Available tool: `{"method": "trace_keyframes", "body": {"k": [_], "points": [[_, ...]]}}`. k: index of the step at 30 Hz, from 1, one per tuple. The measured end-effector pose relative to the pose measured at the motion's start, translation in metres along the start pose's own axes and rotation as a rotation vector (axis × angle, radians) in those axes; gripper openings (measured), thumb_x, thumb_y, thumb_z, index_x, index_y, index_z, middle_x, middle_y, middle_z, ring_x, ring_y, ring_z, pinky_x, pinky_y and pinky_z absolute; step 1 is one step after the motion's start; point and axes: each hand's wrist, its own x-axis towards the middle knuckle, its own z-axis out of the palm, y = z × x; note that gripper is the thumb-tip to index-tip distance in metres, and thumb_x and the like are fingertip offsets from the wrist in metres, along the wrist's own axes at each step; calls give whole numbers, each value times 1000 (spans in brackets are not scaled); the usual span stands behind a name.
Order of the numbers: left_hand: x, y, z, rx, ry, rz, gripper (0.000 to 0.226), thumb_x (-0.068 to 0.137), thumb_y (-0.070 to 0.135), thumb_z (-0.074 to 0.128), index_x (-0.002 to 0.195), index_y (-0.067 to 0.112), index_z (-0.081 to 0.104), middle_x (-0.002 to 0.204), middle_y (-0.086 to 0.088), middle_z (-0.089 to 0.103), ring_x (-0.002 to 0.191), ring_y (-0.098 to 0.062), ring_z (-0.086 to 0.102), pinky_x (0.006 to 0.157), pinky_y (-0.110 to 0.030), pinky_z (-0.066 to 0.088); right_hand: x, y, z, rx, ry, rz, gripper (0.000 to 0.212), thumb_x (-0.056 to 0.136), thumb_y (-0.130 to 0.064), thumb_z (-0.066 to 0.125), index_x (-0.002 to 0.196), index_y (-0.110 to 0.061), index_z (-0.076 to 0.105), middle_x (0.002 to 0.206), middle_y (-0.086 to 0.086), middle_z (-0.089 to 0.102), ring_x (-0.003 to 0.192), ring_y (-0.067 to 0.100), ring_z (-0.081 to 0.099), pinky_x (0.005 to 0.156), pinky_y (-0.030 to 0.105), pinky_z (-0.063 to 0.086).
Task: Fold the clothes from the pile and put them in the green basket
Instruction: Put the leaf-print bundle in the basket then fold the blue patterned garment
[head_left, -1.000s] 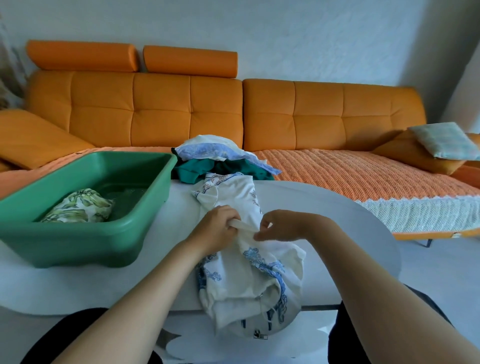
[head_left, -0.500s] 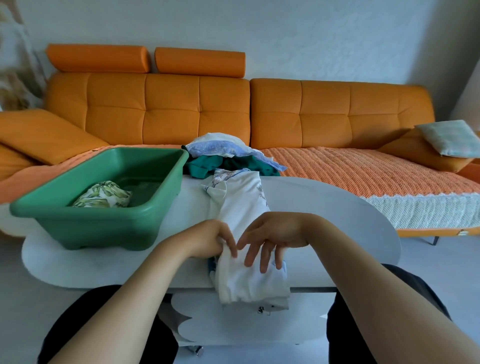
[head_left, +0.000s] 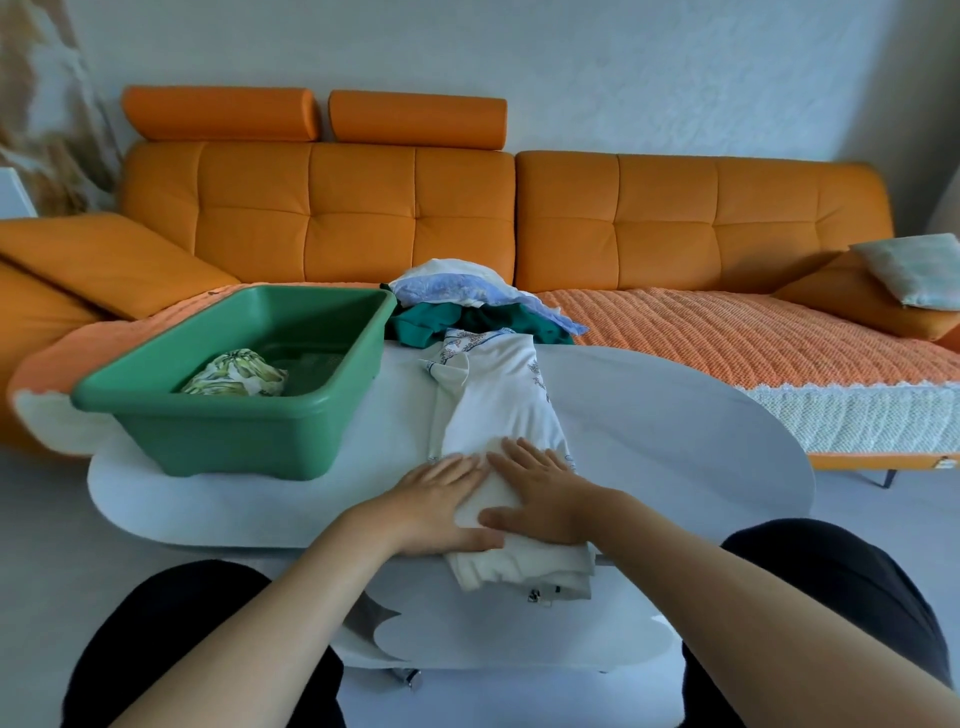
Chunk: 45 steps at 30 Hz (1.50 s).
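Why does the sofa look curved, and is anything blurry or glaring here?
Head view: the wide-angle lens bows the sofa towards the edges; light is soft and even, with no glare and only a faint shadow under the green basket; the print on the white garment looks slightly soft.

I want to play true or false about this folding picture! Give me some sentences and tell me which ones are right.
1. The left hand and the right hand lie flat on the white garment. True.
2. The green basket has nothing in it. False: a folded leafy-print cloth lies inside.
3. The white garment hangs a little over the near edge of the table. True.
4. The green basket stands to the right of the white garment. False: it stands to its left.
5. The pile beyond the white garment has a teal piece in it. True.
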Motion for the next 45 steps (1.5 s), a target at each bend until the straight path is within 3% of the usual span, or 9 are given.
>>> {"method": "trace_keyframes", "body": {"k": [5,9,17,21,24,27,32,39,45], "points": [[-12,-10,7,54,22,-3,125,63,95,38,160,28,-4,165,10,-18,150,-7,-19,123,-39,-5,-14,-1,10,-32,77,-70,82,96,-69,35,161,-28,6,169,0,-3,154,15,-8,124,37,-6],[-25,-4,15,38,245,181,119,73,80,61,160,26,0,164,16,4,150,-1,-1,123,-26,0,-30,2,20,48,220,-195,88,86,-74,22,159,-26,20,165,0,21,153,18,14,124,39,12],[-33,-14,45,138,491,428,86,77,21,67,154,27,29,157,2,35,143,-17,36,114,-34,35,-67,41,22,-457,240,-534,123,69,-53,76,161,-30,-2,168,12,3,153,30,15,123,43,20],[-36,-4,37,92,639,506,58,79,15,50,136,22,56,138,0,56,116,-20,59,97,-32,48,-78,42,22,-372,321,-517,103,76,-13,66,160,-35,11,163,11,23,138,29,41,101,37,48],[-37,-5,27,25,698,511,42,82,23,56,123,22,65,126,4,62,98,-17,66,80,-28,55,-75,42,14,-208,394,-556,69,83,-16,52,151,-23,40,142,7,48,111,25,54,69,34,54],[-34,-8,16,-68,738,443,32,78,22,57,108,24,67,103,12,67,79,-15,66,60,-25,52,-69,45,11,-116,402,-592,52,86,-21,54,138,-18,54,124,2,56,99,23,60,66,36,54],[-17,-11,-2,-296,715,209,25,87,38,49,84,15,59,62,-1,54,55,-21,46,51,-34,38,-48,44,-11,203,640,-459,36,78,-16,69,113,-18,70,100,-4,68,90,13,64,75,27,52],[33,-19,-29,-481,610,-175,48,98,51,51,64,20,39,56,6,42,55,-15,40,54,-32,26,8,57,-34,546,660,2,22,89,-35,70,109,-27,66,90,-7,70,80,17,65,74,45,55],[72,-44,-25,-215,608,-236,40,91,38,65,126,23,52,116,1,58,111,-22,51,84,-37,47,50,70,-39,198,418,226,54,98,-45,54,147,-30,36,122,3,63,109,29,60,85,38,49]]}}
